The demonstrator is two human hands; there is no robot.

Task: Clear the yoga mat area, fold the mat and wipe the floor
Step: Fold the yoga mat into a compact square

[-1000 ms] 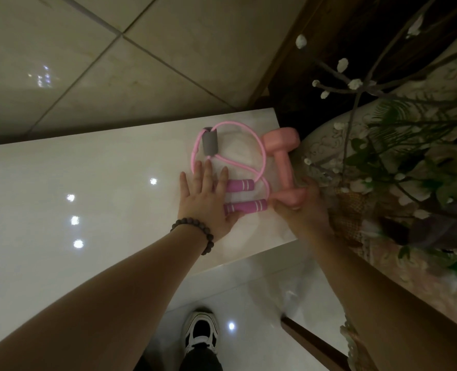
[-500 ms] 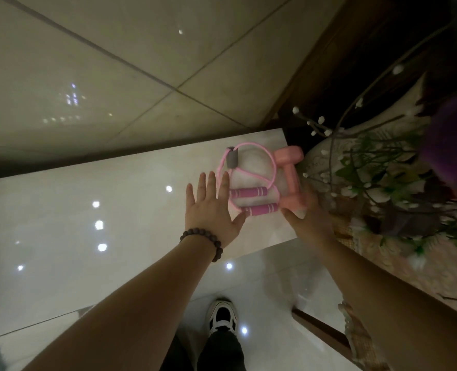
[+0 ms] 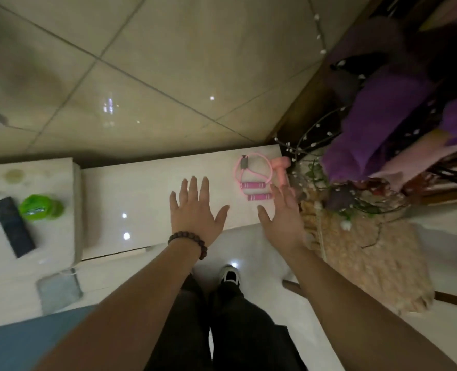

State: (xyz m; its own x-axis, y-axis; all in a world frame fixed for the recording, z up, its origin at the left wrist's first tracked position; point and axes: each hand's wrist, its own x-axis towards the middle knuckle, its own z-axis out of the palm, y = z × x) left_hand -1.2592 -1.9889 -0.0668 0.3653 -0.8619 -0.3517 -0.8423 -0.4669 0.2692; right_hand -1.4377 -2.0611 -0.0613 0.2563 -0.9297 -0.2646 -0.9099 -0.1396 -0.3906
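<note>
1. Left hand (image 3: 195, 210): fingers straight and spread, palm down, above the glossy white ledge (image 3: 141, 199); holding nothing. Contact with the ledge surface cannot be told. Dark bead bracelet (image 3: 188, 243) on the wrist.
2. Right hand (image 3: 283, 218): fingers extended and relaxed, holding nothing; fingertips just beside the near end of the pink dumbbell (image 3: 282, 171) and the lower rope handle. Touching or not: cannot tell, some blur.
3. Pink jump rope (image 3: 254, 178): lying on the ledge near its right end, cord looped, two magenta handles side by side on the near side, a grey piece on the loop's far left.
4. Dumbbell: lying on the ledge just right of the rope, at the ledge's right edge.
5. Blue mat (image 3: 21, 341): on the floor, lower left corner, only partly in frame.
6. Lower white surface to the left: green object (image 3: 39, 208) beside a dark flat bar-shaped object (image 3: 13, 227).
7. Right of the ledge: branches with small white buds (image 3: 313, 140), purple cloth (image 3: 382, 116), a beige patterned textile (image 3: 369, 253).
8. Below: dark trousers, one black-and-white shoe (image 3: 230, 274) on the shiny floor.
</note>
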